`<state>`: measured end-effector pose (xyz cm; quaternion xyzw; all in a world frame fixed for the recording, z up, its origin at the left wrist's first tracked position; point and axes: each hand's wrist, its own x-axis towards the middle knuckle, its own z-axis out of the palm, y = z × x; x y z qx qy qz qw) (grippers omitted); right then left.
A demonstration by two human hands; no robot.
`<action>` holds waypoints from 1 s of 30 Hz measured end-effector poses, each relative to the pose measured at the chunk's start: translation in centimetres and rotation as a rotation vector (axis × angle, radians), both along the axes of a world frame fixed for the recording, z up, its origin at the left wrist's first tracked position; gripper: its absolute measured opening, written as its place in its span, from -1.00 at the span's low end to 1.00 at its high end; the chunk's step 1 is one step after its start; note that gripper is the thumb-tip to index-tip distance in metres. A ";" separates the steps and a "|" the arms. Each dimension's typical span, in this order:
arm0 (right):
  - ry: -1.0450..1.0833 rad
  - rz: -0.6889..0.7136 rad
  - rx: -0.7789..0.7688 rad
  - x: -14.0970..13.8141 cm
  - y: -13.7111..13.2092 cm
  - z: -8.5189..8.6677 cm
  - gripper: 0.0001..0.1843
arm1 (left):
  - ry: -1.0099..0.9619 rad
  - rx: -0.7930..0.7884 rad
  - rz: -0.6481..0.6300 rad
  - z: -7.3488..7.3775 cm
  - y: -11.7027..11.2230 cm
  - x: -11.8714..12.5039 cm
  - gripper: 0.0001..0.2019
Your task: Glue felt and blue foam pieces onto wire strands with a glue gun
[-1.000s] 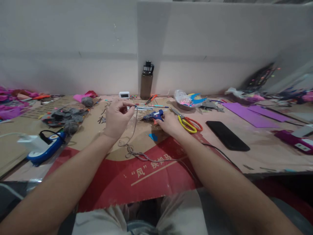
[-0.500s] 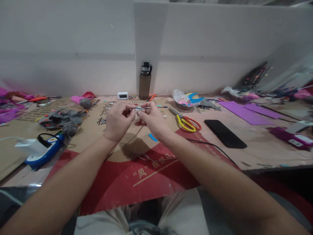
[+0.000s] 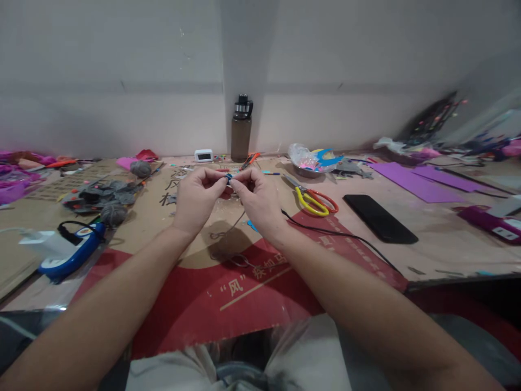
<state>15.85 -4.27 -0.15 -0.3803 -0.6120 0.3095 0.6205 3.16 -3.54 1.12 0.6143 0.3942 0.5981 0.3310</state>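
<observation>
My left hand point(image 3: 198, 196) and my right hand point(image 3: 258, 198) meet fingertip to fingertip above the cardboard sheet point(image 3: 179, 320). Both are closed in a pinch on one small dark blue piece point(image 3: 228, 178); its kind is too small to make out. A thin grey yarn point(image 3: 234, 225) hangs below the fingers and lies in loose loops on the cardboard. Part of a flat light blue cutout point(image 3: 252, 225) shows beneath my right hand.
Scissors with yellow and red handles point(image 3: 312, 200) and a black phone point(image 3: 379, 218) lie to the right. A bottle point(image 3: 241, 130) stands by the wall. Grey yarn balls point(image 3: 114, 215) and a blue power strip point(image 3: 73, 255) are on the left. A bowl point(image 3: 308, 171) holds pink bits.
The piece between my fingertips now shows as dark blue, where a pale strand was visible before. My hands stay close together, and the view has shifted slightly.
</observation>
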 end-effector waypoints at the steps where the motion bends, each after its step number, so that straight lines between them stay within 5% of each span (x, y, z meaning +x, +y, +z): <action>1: -0.003 -0.004 -0.002 0.0 -0.1 0.0 -0.88 | -0.014 -0.012 -0.007 0.0 0.0 0.0 -0.90; 22: -0.094 -0.096 -0.004 0.6 -0.4 0.8 -0.82 | -0.075 -0.087 -0.126 0.0 -0.3 0.2 -0.89; 30: -0.129 -0.115 0.034 0.7 -0.5 0.6 -0.82 | -0.017 -0.076 -0.069 0.2 -0.4 0.2 -0.86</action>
